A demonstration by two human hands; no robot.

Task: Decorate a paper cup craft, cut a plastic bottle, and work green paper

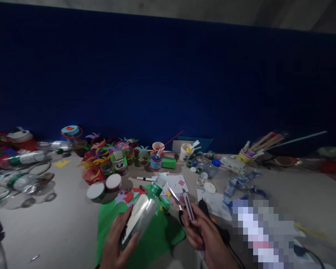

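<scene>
My left hand (117,237) is wrapped round a clear plastic bottle (143,213) with a green band below its neck and a pale label on its side. The bottle tilts up and to the right, over a green sheet (109,216). In my right hand (204,235) is a utility knife (188,206), pointing up and away from me, with a gap between it and the bottle. Scissors (176,198) show just left of the knife, their handles partly hidden by my right fingers. Cut colored paper pieces (128,196) lie behind the bottle.
Colorful paper-decorated cups (119,162) crowd the back left, with two round white-lidded tubs (96,191) before them. More plastic bottles (19,181) lie at the left. A blue-capped bottle (212,169) and a cup of sticks (245,155) stand toward the right. A blue wall (162,82) closes off the back.
</scene>
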